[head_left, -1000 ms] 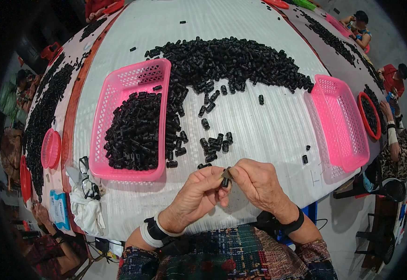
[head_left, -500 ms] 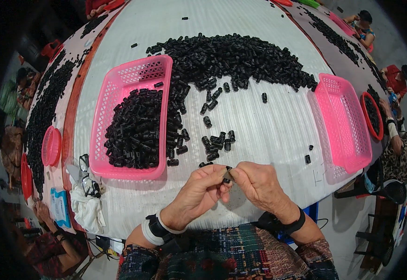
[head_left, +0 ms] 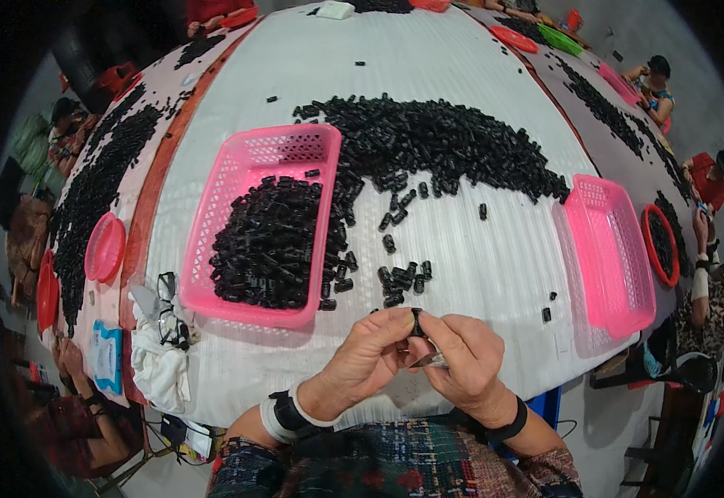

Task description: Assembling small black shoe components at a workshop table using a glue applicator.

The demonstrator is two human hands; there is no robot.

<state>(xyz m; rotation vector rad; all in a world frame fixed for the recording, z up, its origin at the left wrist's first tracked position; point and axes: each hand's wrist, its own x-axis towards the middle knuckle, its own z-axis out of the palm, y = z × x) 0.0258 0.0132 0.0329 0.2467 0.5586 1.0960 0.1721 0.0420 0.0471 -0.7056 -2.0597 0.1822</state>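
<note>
Between the fingertips of my left hand point(head_left: 358, 355) sits a small black plastic cylinder point(head_left: 416, 322), held upright over the near edge of the table. My right hand point(head_left: 471, 353) meets it there, thumb and finger close against the piece. A thin, shiny blade-like strip point(head_left: 426, 359) shows under the right fingers; its other end is hidden in that hand. Just beyond my hands lies a small cluster of similar black cylinders point(head_left: 395, 280). To their left, a pink perforated basket point(head_left: 326, 224) is heaped with the same pieces.
A long pile of black cylinders point(head_left: 445, 141) curves across the white-covered table point(head_left: 295, 50). At right stands a pink basket point(head_left: 615, 257) without pieces in it. Glasses point(head_left: 167, 311) and a white cloth point(head_left: 158, 373) lie left. Other people sit at neighbouring tables.
My view has tilted up, so the table appears lower in the picture. The blade-like strip has shifted from the cylinder at my fingertips to below it, under my right fingers.
</note>
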